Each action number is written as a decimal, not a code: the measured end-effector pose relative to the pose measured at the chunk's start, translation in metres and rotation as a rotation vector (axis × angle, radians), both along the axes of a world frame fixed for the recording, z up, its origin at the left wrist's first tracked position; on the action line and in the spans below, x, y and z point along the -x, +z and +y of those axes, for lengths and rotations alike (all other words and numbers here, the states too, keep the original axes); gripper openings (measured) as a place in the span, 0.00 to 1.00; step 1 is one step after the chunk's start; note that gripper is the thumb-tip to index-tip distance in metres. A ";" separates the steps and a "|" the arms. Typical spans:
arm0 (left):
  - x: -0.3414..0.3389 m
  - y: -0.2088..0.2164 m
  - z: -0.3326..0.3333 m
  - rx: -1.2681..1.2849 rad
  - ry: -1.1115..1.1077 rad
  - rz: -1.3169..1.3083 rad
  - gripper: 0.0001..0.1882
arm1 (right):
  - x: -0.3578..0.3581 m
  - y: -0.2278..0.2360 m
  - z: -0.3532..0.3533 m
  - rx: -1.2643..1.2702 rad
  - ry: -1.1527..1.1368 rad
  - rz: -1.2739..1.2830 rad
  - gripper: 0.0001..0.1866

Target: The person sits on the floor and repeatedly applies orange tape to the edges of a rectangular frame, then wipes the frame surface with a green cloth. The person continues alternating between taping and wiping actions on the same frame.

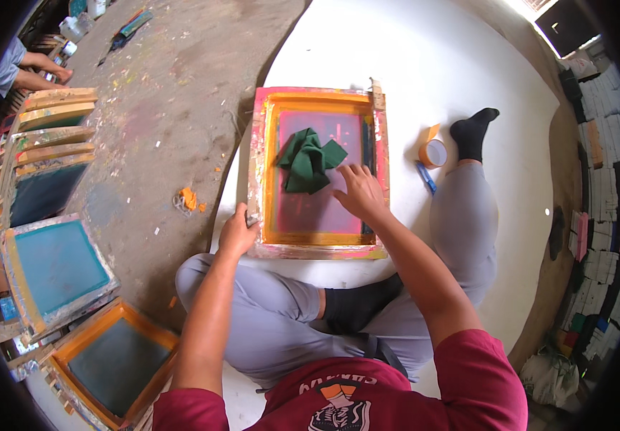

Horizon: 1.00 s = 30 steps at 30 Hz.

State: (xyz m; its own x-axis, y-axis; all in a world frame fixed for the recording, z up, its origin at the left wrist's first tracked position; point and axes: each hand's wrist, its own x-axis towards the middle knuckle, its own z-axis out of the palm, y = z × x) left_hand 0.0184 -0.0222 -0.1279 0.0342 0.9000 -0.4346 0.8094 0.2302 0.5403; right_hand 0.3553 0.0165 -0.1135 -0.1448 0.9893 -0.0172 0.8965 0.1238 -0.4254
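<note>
A screen printing frame [256, 165] lies on the white board in front of my crossed legs, its wooden sides stained pink and lined with orange tape. A crumpled dark green cloth [302, 164] rests on its pinkish-purple mesh. My left hand [237, 231] grips the frame's near left side, its fingers partly hidden at the edge. Over the right part of the mesh is my right hand [361, 192], fingers apart and nothing in them. Its fingertips come close to the cloth; whether they touch the mesh I cannot tell.
Right of the frame lie a roll of orange tape [433, 153] and a blue cutter knife [426, 178], beside my outstretched leg. More screen frames [58, 266] lean at the left. Orange scraps [189, 199] litter the concrete floor. Another person's legs [37, 70] show at the far left.
</note>
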 end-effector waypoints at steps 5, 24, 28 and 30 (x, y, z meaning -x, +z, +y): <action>0.005 0.001 0.002 -0.004 0.025 -0.099 0.29 | 0.045 -0.025 0.060 -0.089 0.118 -0.072 0.26; 0.008 -0.006 0.008 0.090 0.063 -0.133 0.28 | 0.125 -0.030 -0.050 0.490 0.515 0.176 0.10; 0.004 -0.004 0.009 0.055 0.056 -0.080 0.28 | 0.149 -0.040 -0.044 0.471 0.553 0.213 0.09; 0.006 -0.007 0.007 0.037 0.054 -0.071 0.28 | 0.156 -0.040 -0.046 0.422 0.564 0.234 0.07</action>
